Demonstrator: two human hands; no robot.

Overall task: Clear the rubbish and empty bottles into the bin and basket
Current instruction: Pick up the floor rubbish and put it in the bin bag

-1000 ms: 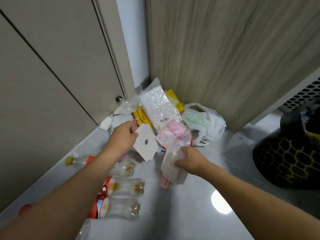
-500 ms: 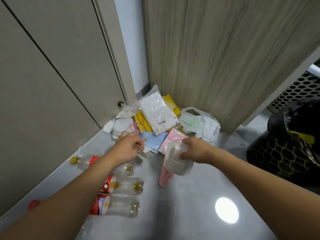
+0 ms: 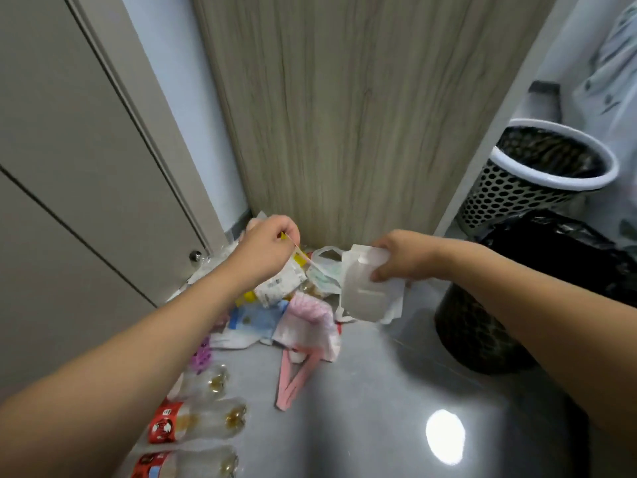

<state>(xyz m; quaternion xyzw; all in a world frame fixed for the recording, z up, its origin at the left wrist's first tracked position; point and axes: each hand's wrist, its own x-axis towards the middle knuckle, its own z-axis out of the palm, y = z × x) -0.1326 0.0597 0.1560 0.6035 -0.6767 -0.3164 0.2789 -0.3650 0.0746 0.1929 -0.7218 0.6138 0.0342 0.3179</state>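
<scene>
Both hands have risen from the litter heap since a moment ago. The left hand [image 3: 267, 248] pinches a thin white card edge-on [image 3: 300, 252]; the right hand [image 3: 401, 258] grips crumpled white plastic packaging [image 3: 367, 293], left of the black-lined bin [image 3: 489, 326] and white perforated basket [image 3: 537, 174]. Clear empty bottles with red labels [image 3: 203, 422] lie on the grey floor [image 3: 362, 426].

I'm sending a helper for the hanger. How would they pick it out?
Start at the wood-grain panel and drop to the rubbish pile at its foot. On the grey floor just nearer the camera lies the pink hanger, flat, thin and rigid, unlike the crumpled wrappers above and the clear bottles to its left.
</scene>
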